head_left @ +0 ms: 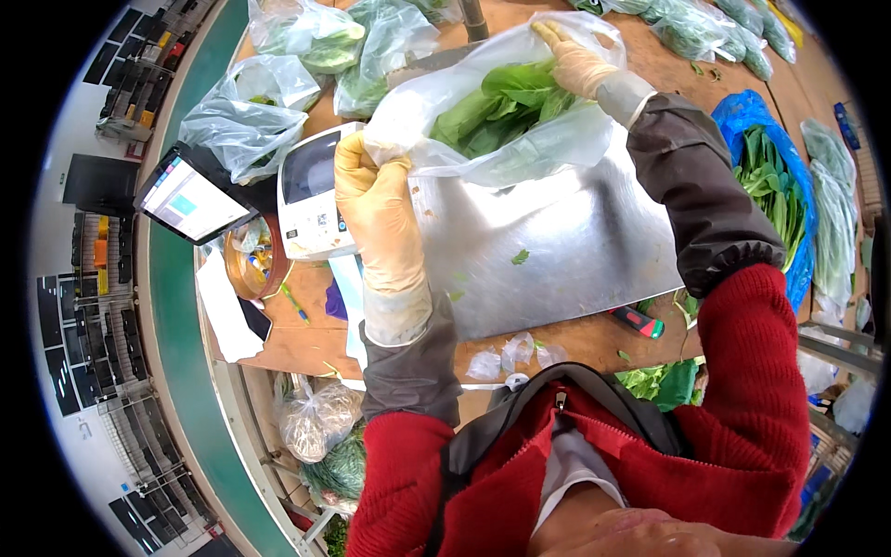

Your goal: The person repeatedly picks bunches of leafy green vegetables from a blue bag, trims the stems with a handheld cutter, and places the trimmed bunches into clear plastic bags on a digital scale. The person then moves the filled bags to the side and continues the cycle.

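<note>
A clear plastic bag (pixel 529 165) with green leafy vegetables (pixel 501 107) inside is stretched between my two gloved hands, over the far side of a steel weighing plate (pixel 557 274). My left hand (pixel 379 209) is closed on the bag's left edge, beside a white label printer (pixel 311 218). Farther off to the right, my right hand (pixel 573 63) grips the bag's upper right edge, fingers bent over the film. A small piece of leaf (pixel 521 257) lies on the plate.
Filled vegetable bags (pixel 311 42) crowd the far left, with a screen (pixel 193 197) and round container (pixel 255 260) nearer. On the right are a blue bag of greens (pixel 807 209) and long clear bags (pixel 829 213). A red-and-black tool (pixel 639 322) lies near the front edge.
</note>
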{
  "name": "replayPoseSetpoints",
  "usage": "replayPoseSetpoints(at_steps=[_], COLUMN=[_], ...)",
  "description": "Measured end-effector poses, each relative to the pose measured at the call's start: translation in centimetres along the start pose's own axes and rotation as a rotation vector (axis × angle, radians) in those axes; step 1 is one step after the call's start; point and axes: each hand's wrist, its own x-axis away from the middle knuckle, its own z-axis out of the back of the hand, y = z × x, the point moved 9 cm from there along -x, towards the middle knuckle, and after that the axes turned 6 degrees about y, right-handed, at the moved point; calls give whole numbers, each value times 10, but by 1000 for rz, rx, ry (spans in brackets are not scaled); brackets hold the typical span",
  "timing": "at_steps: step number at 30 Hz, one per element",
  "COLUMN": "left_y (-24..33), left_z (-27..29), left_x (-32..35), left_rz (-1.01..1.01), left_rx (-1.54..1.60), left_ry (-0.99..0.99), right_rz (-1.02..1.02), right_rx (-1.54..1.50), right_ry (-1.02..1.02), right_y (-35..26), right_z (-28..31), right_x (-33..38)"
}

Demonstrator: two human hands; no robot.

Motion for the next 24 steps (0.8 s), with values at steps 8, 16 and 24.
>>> replayPoseSetpoints(at_steps=[8, 16, 24], left_y=[42, -159, -48], left_z=[-175, -119, -177], left_x=[3, -145, -73], left_rz=[-771, -214, -442], left_rx=[-849, -1700, -887], left_ry=[-331, -625, -369], right_rz=[-149, 49, 107], right_rx=[-145, -121, -239], right_ry=[-71, -253, 73], right_y=[1, 14, -1], right_z=[11, 12, 49], right_x=[14, 59, 74])
